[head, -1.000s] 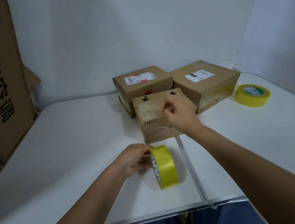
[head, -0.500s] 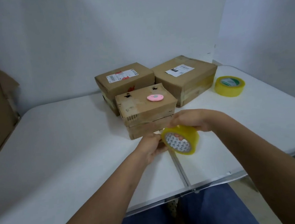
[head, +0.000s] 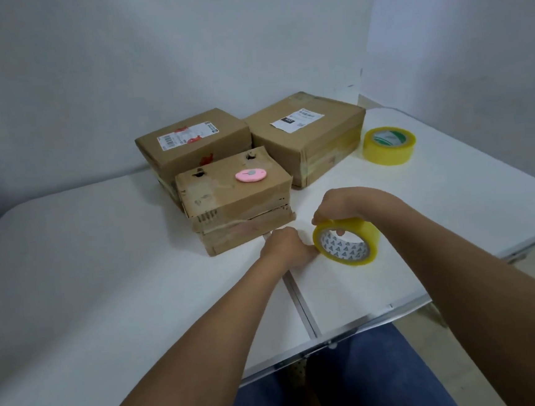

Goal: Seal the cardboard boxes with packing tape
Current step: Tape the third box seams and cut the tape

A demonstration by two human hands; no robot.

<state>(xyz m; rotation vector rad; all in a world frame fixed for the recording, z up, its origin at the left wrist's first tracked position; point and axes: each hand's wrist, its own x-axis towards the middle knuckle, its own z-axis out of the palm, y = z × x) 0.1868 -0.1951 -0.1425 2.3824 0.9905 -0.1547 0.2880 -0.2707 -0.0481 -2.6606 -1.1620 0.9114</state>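
Off the box, right hand (head: 341,207) on tape roll (head: 347,242)

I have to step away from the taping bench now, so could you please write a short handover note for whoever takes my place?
Right hand grips the yellow tape roll from above, held just over the table. Left hand is at the roll's left edge, apparently pinching the tape end; the fingertips are hidden.
Small front box sits right ahead with a pink cutter lying on its lid. Two labelled boxes, left rear box and right rear box, stand behind it; a spare tape roll lies to the right.
Done: roll in hand. Old tape shows on the boxes; whether any is freshly sealed I cannot tell.
Left: pull out tape, seal the front box, cut, then check the others.
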